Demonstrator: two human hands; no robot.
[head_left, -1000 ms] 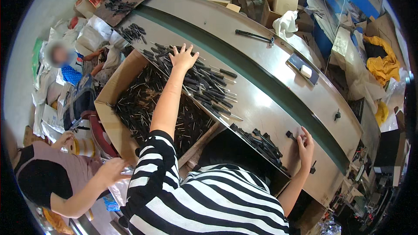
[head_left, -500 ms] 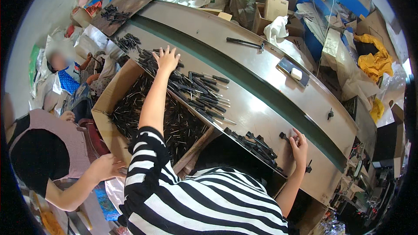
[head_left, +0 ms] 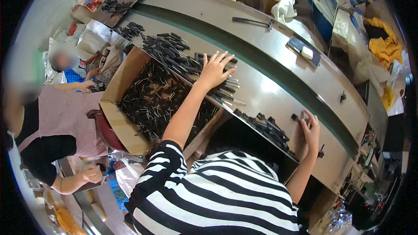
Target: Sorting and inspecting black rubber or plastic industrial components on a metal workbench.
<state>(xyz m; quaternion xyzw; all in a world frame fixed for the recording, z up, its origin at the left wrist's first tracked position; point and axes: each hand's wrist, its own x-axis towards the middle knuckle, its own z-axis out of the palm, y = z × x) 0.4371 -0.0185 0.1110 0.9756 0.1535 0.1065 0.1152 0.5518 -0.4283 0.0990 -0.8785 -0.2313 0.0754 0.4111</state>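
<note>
My left hand [head_left: 214, 70] lies spread, palm down, over a bunch of black-handled rods with thin metal shafts [head_left: 226, 90] along the near side of the table. A larger heap of black-handled rods [head_left: 167, 50] lies to its left. At the right, my right hand [head_left: 310, 128] rests by the table top with fingers apart and nothing visible in them. A small black part [head_left: 296, 117] sits just left of its fingertips, and another small black part [head_left: 321, 151] is beside its wrist. Between my hands, a row of black plastic parts [head_left: 265, 128] lines the near edge.
A large cardboard box [head_left: 114, 119] full of rods stands against the near edge. A green strip [head_left: 261, 88] runs along the metal table [head_left: 257, 39]. Beyond it lie a black tool [head_left: 251, 20] and a phone [head_left: 300, 48] with a white case. Another person [head_left: 69, 122] works at left.
My left hand has moved right, from the heap onto the rods at its right end. My right hand stays beside the small black part. The view has shifted slightly.
</note>
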